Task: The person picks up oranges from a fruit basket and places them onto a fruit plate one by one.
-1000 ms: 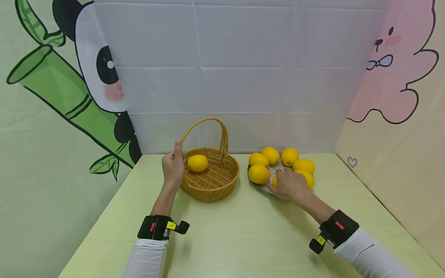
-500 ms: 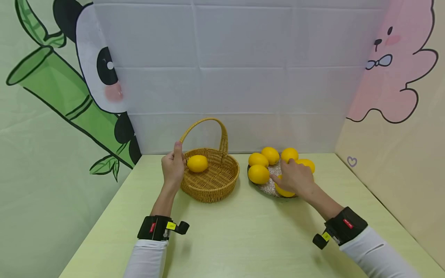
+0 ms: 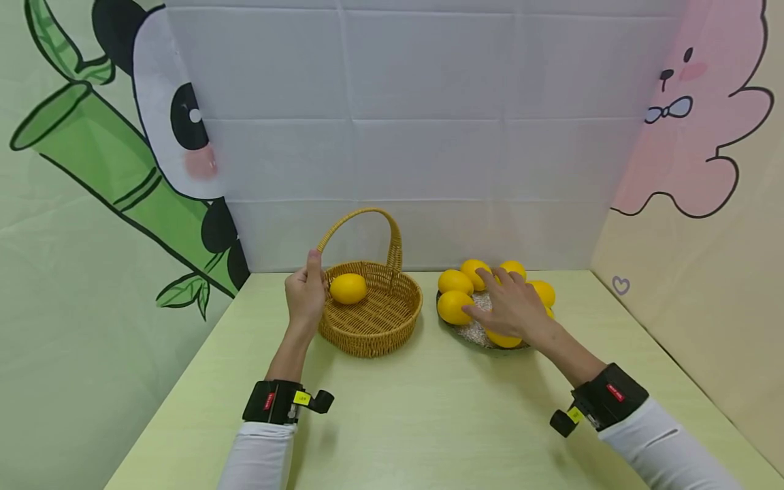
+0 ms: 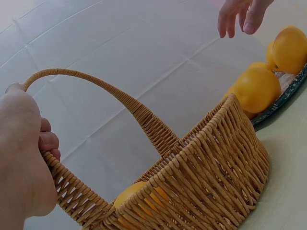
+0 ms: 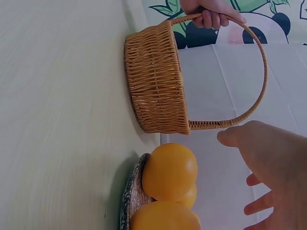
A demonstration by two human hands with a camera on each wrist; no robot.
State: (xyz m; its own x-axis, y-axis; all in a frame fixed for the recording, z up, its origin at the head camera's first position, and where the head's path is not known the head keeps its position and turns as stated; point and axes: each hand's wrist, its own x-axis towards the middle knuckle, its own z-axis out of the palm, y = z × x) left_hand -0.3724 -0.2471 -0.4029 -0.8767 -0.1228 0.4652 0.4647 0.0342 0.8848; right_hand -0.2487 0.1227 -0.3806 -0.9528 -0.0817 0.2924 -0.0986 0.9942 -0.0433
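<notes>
My left hand (image 3: 305,288) grips the left side of the handle on a woven wicker basket (image 3: 370,344). One yellow lemon (image 3: 348,288) lies in the basket, toward its left side. My right hand (image 3: 514,306) is over a round plate (image 3: 474,333) bearing several lemons, its fingers spread and nothing held. In the left wrist view the right hand (image 4: 242,17) hangs above the lemons (image 4: 259,88), apart from them. The right wrist view shows its thumb and fingers (image 5: 259,203) extended beside two nearer lemons (image 5: 170,172). From the head view the hand hides part of the plate.
Basket and plate stand side by side on a pale table (image 3: 392,422), near the back wall (image 3: 429,156). Cartoon-printed side walls (image 3: 704,286) border the table. Each wrist wears a black strap (image 3: 609,401) with a small camera.
My right hand has risen from low among the lemons on the plate, and its fingers have spread and shifted left. The left hand, basket and its lemon stay in place.
</notes>
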